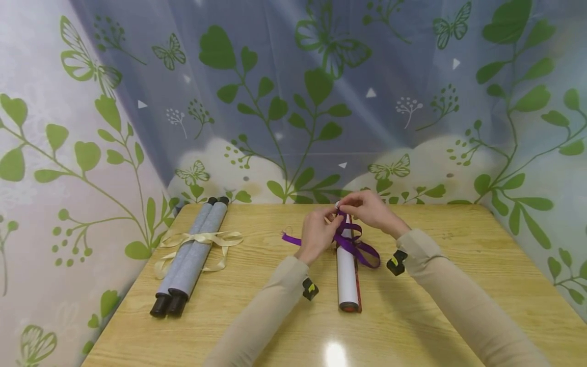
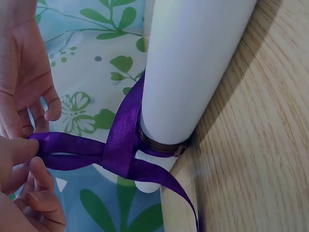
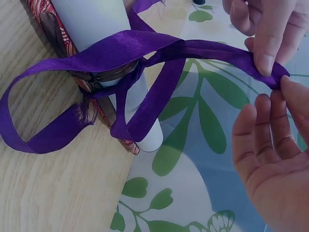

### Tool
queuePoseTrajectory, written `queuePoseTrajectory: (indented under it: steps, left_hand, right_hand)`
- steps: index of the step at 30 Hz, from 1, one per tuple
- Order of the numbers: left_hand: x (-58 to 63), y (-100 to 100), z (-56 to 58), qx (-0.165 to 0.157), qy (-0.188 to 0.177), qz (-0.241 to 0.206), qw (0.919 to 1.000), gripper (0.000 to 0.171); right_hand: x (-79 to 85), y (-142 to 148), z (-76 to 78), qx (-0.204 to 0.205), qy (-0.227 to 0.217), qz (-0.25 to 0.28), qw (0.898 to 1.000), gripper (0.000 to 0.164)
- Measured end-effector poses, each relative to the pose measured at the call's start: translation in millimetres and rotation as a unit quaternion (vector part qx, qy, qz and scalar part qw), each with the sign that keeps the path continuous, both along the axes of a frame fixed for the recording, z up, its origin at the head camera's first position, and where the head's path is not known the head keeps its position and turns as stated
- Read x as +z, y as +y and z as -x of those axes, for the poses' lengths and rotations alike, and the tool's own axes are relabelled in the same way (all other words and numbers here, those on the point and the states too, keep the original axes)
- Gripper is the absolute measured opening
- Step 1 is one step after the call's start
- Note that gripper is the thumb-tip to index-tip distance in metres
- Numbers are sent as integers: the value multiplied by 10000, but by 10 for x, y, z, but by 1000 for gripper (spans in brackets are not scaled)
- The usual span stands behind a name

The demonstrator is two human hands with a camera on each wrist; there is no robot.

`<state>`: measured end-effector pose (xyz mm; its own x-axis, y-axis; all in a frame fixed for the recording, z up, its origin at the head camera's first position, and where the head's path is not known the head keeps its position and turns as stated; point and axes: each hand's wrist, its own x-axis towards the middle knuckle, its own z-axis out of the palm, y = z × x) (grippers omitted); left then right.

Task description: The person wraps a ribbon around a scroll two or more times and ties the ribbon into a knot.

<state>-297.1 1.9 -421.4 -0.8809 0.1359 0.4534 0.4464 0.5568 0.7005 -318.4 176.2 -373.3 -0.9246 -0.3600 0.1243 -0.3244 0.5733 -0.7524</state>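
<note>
A white rolled scroll [image 1: 347, 278] with a red patterned strip [image 3: 50, 34] along its side lies lengthwise on the table. Around it runs a purple ribbon [image 1: 369, 253], its loops and frayed ends hanging loose. At the scroll's far end, my left hand [image 1: 318, 233] pinches a folded loop of this ribbon between thumb and fingers. Close by, my right hand [image 1: 369, 210] pinches the same loop at its tip, other fingers spread, as the right wrist view shows. The folded ribbon [image 2: 72, 150] stretches from the scroll to both hands.
Two grey rolled scrolls [image 1: 194, 260] with black end knobs lie side by side on the left of the wooden table [image 1: 275, 316], tied with a cream ribbon [image 1: 206, 238]. A leaf-and-butterfly patterned curtain [image 1: 284, 102] hangs behind the table's far edge.
</note>
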Motion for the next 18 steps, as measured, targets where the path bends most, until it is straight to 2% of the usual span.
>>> queuePoseTrajectory:
  steps: [5,10,11,14,18]
  left_hand:
    - [9,-1,11,45,-41,-78,10000,15]
    - [27,-10,6,237,-95,-223,9994,16]
    - [27,-12,7,265,-100,-234,9993,16]
    - [12,-12,7,283,-94,-224,9993,16]
    - [-6,-9,6,217,-63,-220,9995,15]
  right_hand:
    - [-45,13,-11,-41,-83,346,9994,30]
    - [-196,30,-34,-373,-303,743,9961,40]
    - [-243,33,-41,-401,-333,661,9964,38]
    - [-388,31,-67,-361,-266,-6,9990,26]
    - [-523,-11,-108,-142,129,-901,9958,16]
